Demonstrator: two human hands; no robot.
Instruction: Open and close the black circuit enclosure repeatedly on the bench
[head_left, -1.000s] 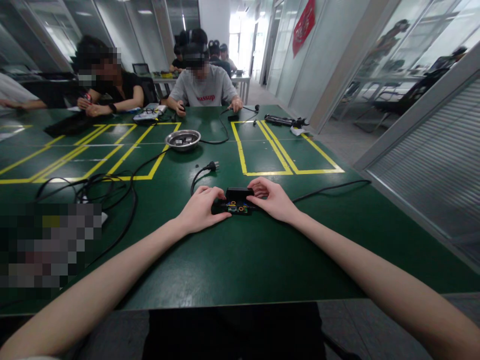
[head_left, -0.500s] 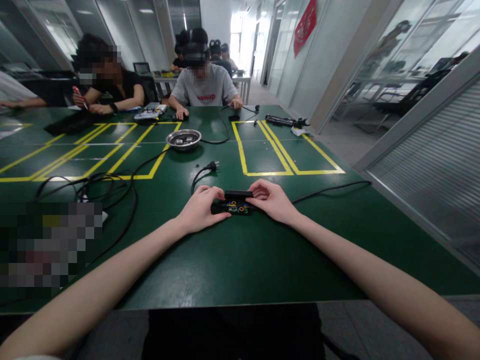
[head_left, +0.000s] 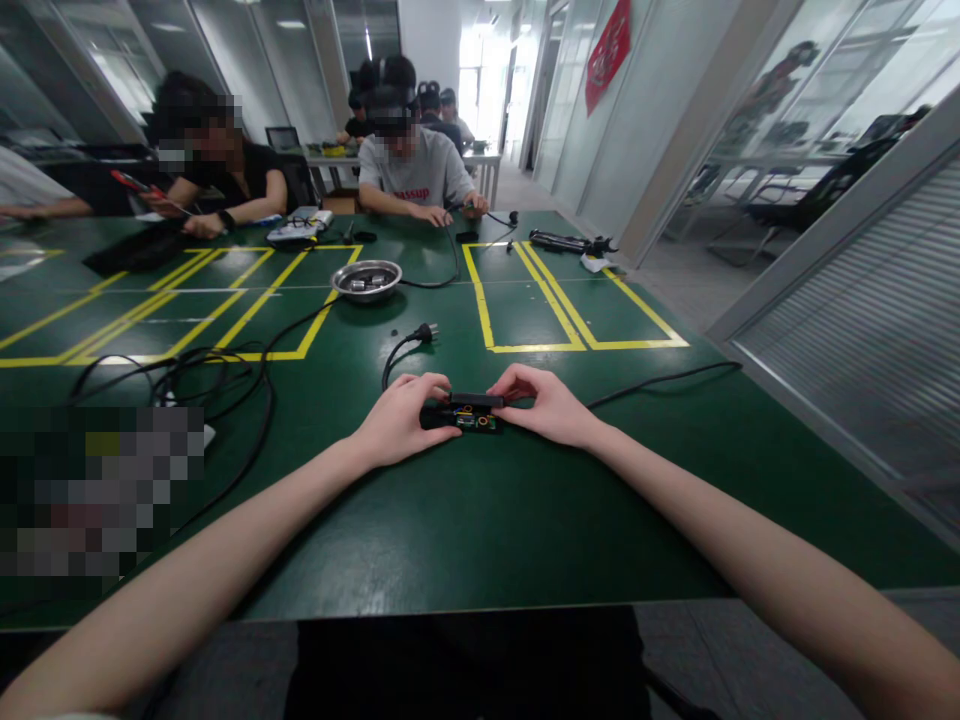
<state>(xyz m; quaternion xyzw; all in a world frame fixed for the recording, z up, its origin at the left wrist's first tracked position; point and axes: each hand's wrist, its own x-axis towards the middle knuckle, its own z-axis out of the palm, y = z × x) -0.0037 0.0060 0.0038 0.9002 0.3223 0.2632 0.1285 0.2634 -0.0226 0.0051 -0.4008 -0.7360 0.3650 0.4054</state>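
A black plastic case (head_left: 491, 428) with a green circuit board (head_left: 469, 421) inside lies on the table in front of me. Copper-coloured rings and small parts show on the board. My left hand (head_left: 397, 418) grips the left end of the case, thumb in front and fingers behind. Between the thumb and fingers of my right hand (head_left: 546, 406) is the right end of a black cover (head_left: 477, 400), tilted over the back of the case. The left fingertips also reach the cover's left end. A black cable (head_left: 660, 378) runs off to the right from behind my right hand.
A power plug (head_left: 426, 333) lies just beyond my hands. Farther off stand a metal bowl (head_left: 367, 283) with small metal parts and a folded tripod (head_left: 570, 242). Coiled cable (head_left: 202, 375) lies at left. Co-workers sit across the green table (head_left: 420, 540).
The cover has come down closer to the case, hiding more of the board. My right hand has shifted slightly left. Across the table, a co-worker's hands have moved together around a cable.
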